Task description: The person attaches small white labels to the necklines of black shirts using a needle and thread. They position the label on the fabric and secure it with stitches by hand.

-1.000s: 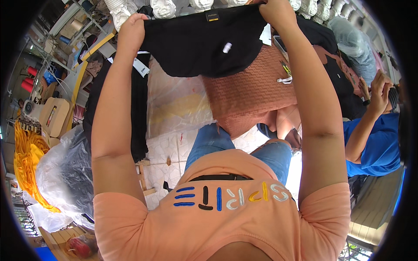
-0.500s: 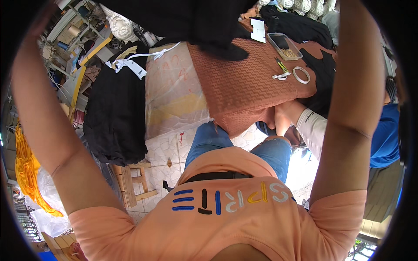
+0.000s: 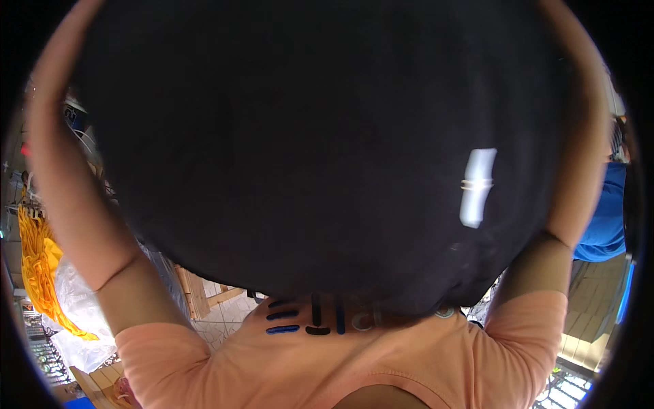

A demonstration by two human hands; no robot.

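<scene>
A large spread of black fabric (image 3: 327, 157) fills most of the view, hanging close in front of me from the top edge down to my chest. A small white tag (image 3: 478, 189) sits on its right part, with a pale band across the tag's middle. My left arm rises along the fabric's left side and my right arm along its right side. Both arms pass out of view at the top, so neither hand shows. The grip on the fabric is hidden.
Yellow cloth (image 3: 37, 266) hangs at the far left beside clear plastic sheeting (image 3: 78, 296). A wooden stand (image 3: 194, 293) is on the floor below. A person in blue (image 3: 606, 215) is at the right edge. The fabric hides the table area.
The black fabric has come from the top edge down and toward me, spreading across the view. It now covers the table, the brown textured cloth and my legs. Both arms stay raised.
</scene>
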